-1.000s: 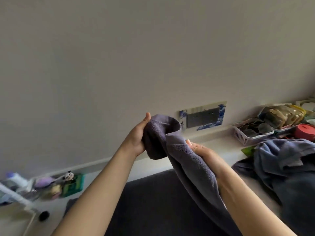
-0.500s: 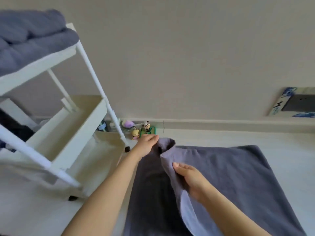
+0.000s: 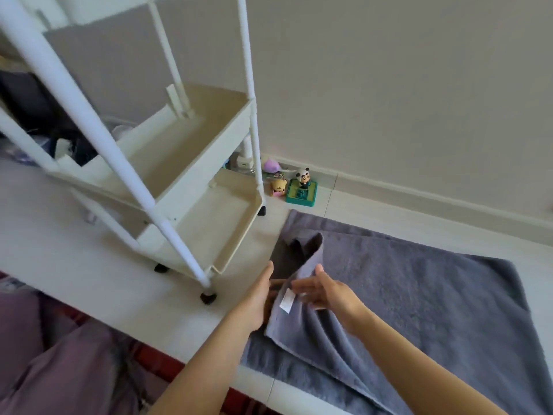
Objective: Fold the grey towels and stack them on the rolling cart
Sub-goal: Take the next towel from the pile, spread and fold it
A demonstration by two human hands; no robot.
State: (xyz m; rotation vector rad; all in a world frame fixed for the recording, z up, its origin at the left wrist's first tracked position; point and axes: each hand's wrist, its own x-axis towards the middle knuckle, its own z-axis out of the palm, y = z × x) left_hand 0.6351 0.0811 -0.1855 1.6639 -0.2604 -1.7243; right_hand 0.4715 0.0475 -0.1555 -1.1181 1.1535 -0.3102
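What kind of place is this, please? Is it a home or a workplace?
Probably a room in a home. A grey towel lies spread on a white tiled floor, a white rolling cart stands beside it, and small toy figures sit by the wall.

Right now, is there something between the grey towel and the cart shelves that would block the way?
Nothing visible does. The grey towel lies on the floor beside the rolling cart, and both hands, left and right, are already at its raised fold.
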